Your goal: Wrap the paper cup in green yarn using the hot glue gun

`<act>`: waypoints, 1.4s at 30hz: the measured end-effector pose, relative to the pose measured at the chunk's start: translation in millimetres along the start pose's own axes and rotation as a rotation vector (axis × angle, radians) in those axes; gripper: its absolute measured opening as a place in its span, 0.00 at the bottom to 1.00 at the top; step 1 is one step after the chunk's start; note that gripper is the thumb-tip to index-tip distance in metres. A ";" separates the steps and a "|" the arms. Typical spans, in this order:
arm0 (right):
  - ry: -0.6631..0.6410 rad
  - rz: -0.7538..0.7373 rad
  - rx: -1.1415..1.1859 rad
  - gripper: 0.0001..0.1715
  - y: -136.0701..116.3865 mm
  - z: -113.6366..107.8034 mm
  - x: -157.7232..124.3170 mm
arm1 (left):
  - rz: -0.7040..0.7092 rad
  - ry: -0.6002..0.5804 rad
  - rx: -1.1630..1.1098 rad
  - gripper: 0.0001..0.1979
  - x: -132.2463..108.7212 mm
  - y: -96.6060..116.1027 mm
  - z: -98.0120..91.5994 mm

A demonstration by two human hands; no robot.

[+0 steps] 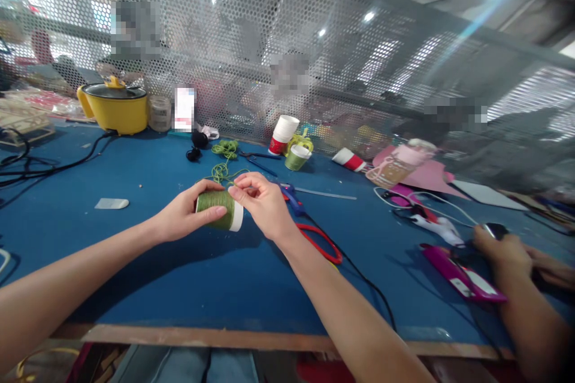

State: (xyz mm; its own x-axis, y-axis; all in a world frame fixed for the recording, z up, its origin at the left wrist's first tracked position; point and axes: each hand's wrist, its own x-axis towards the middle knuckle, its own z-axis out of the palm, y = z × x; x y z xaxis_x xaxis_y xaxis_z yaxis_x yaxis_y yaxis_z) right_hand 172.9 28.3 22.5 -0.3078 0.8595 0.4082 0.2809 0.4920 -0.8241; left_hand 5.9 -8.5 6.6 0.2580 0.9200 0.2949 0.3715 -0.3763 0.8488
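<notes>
A paper cup [212, 201] lies on its side in my left hand [179, 213], mostly wrapped in green yarn, with a bare white band at its right end. My left fingers and thumb close around its wrapped wall. At the cup's right end, my right hand [266, 202] has thumb and forefinger pinched together on the green yarn; the exact grip is partly hidden. A loose green yarn tangle [221, 172] trails across the table just behind both hands. Close to my right wrist lies a blue glue gun [293, 200].
Behind stand stacked paper cups [284, 131], a green-wrapped cup [297, 157], pliers [260, 155] and a yellow electric pot [115, 109]. A red ring-shaped loop [317, 240] and black cord lie right. Another person's hand [507, 254] is beside a purple box [462, 275]. Perforated metal screen [242, 42] borders the back.
</notes>
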 end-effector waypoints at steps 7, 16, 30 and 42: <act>0.010 -0.002 0.031 0.09 3.9 1.9 0.0 | 0.015 -0.030 0.030 0.19 0.2 -3.4 0.0; 0.017 -0.038 -0.007 0.08 1.5 14.7 -8.1 | -0.117 -0.062 0.047 0.22 1.8 -2.9 0.8; -0.005 -0.071 -0.012 0.06 2.9 18.6 -9.7 | -0.163 -0.006 0.062 0.20 2.4 -4.0 2.7; -0.176 -0.004 -0.148 0.06 -9.7 8.6 11.5 | -0.116 -0.021 0.066 0.19 0.9 -4.4 6.9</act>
State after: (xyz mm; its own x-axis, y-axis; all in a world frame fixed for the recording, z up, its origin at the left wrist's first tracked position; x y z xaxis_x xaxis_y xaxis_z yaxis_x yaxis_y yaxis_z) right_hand 158.9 32.2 31.8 -0.4591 0.8263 0.3263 0.4058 0.5218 -0.7503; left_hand 10.7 -6.7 0.1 0.2285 0.9555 0.1867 0.4574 -0.2747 0.8458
